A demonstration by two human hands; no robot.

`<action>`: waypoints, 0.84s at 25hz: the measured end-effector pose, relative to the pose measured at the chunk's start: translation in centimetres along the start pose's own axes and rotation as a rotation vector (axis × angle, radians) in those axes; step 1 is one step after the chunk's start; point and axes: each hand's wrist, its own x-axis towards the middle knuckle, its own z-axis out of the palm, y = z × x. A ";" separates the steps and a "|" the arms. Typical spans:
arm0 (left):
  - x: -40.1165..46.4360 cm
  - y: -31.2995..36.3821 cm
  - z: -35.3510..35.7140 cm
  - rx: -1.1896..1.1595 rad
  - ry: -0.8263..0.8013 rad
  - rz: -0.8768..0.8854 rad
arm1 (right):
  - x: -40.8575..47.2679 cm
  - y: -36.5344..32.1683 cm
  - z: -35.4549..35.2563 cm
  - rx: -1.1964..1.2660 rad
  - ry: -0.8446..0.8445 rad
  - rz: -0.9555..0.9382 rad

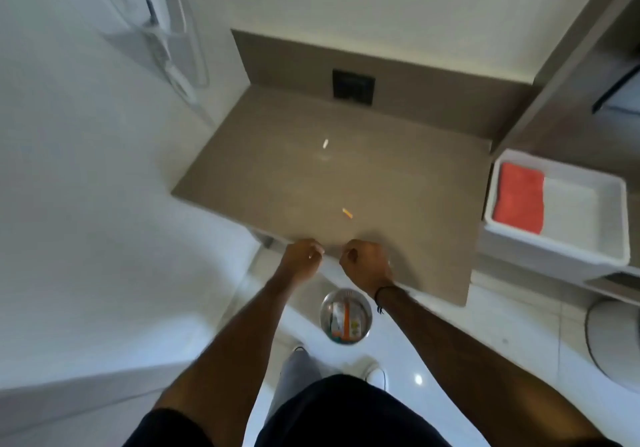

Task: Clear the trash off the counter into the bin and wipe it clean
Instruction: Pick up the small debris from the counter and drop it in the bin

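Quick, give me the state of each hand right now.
Left hand: fingers curled shut at the counter edge; contents cannot be told.
Right hand: closed fist; contents cannot be told.

Dark short sleeves, bare forearms; thin black band (381,292) on right wrist; grey trousers (299,374), white shoes (375,374)

Soft even light, blurred, edges warped
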 end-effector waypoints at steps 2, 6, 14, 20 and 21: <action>2.2 1.3 -1.7 -0.129 0.028 -0.032 | 2.9 -1.9 -1.6 -0.075 0.054 -0.001; 8.2 3.2 -4.0 -0.124 0.088 -0.010 | 8.7 -3.2 -2.7 -0.290 0.026 -0.007; 23.8 5.5 -7.8 0.200 0.094 0.061 | 13.6 -3.8 -0.3 -0.407 -0.018 0.157; 31.5 8.3 -7.1 0.388 0.033 0.232 | 14.8 -4.4 0.0 -0.352 0.037 0.300; 32.0 8.6 -6.8 0.398 0.013 0.247 | 14.8 -4.4 0.1 -0.329 0.048 0.321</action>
